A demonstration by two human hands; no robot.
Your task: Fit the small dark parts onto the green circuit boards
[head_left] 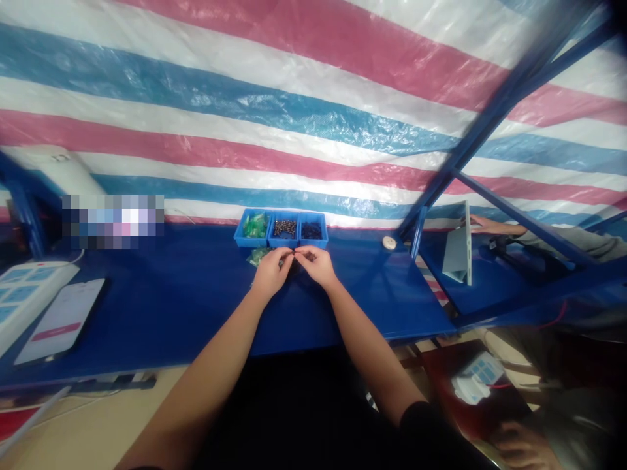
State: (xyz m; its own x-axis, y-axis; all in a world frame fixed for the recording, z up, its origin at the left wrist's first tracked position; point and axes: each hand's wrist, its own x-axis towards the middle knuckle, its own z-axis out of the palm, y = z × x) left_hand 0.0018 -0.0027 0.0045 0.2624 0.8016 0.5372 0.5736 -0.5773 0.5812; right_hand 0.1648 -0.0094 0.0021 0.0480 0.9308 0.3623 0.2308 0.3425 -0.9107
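My left hand (272, 272) and my right hand (316, 266) meet over the blue table, fingertips pinched close together. Whatever they pinch is too small and too covered to name. Right behind them stand three joined blue bins. The left bin (238, 239) holds green pieces (255, 225), the middle bin (283, 243) small metallic parts (285, 228), and the right bin (313, 244) dark small parts (311, 230). Beside my left hand lies a greenish clear packet (258, 256), partly hidden. Some dark bits (308, 256) show under my right fingers.
A phone (61, 320) and a white power strip (34, 294) lie at the table's left. A white round object (389, 243) sits near the blue frame post (418, 232). Beyond it, another person's hand (482, 224) touches a tablet-like panel (467, 248). Striped sheeting (294, 111) hangs behind.
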